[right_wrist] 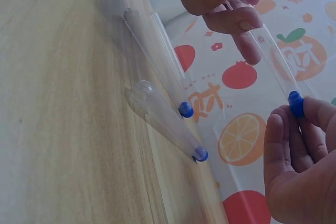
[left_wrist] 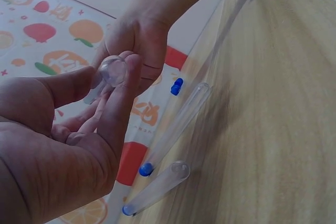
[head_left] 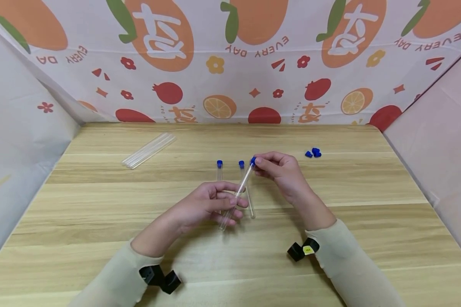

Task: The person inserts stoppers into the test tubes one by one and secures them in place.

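Note:
My left hand holds a clear test tube between thumb and fingers, tilted above the table with its rounded end toward me. At the tube's upper end, my right hand pinches a blue stopper; in the right wrist view this stopper sits at the tube's mouth. Behind the hands, two more test tubes with blue stoppers lie on the table. One stopper is at the left, its tube partly hidden by my left hand; the other tube lies beneath the held one.
Several uncapped clear tubes lie side by side at the back left of the wooden table. A few loose blue stoppers form a small cluster at the back right. A fruit-printed cloth hangs along the table's far edge.

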{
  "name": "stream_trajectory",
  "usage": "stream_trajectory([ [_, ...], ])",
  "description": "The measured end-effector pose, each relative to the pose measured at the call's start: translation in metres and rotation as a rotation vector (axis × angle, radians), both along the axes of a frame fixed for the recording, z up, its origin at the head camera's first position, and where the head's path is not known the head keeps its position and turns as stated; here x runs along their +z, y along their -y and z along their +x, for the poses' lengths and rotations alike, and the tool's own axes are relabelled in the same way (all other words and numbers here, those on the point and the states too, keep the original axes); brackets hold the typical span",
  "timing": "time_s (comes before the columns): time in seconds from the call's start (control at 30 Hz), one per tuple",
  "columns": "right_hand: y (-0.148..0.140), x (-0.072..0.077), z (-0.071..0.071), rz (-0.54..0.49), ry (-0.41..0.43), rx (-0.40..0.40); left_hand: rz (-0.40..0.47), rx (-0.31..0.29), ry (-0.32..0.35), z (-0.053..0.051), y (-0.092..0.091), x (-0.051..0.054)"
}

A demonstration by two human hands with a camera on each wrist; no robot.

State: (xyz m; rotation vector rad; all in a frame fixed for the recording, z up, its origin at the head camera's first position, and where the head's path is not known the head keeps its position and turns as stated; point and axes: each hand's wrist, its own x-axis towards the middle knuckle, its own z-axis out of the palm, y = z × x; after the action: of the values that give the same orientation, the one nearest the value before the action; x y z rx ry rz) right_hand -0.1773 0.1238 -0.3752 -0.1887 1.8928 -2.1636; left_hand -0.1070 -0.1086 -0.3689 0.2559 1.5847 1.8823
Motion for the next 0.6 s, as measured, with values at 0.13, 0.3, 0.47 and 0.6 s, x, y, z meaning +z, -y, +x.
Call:
stream_trajectory([
  [0.13,0.0006,-0.0018,-0.0002,0.003,-0.007,0.006,-0.004,0.004,0.001,0.0002,-0.0001,-0.0014],
  [0.3,0.0007,-0.0040,-0.0002,-0.001,-0.017,0.005,-0.010,0.011,-0.007,0.0004,0.0000,-0.0022],
  [0.47,0.0006,-0.0048,-0.0001,-0.005,-0.028,0.003,-0.028,0.038,-0.007,0.0008,-0.0006,-0.0009],
  [0.6,0.0018,-0.0038,0.0016,-0.001,-0.044,-0.013,-0.041,0.061,-0.032,0.0021,-0.0024,-0.0003],
])
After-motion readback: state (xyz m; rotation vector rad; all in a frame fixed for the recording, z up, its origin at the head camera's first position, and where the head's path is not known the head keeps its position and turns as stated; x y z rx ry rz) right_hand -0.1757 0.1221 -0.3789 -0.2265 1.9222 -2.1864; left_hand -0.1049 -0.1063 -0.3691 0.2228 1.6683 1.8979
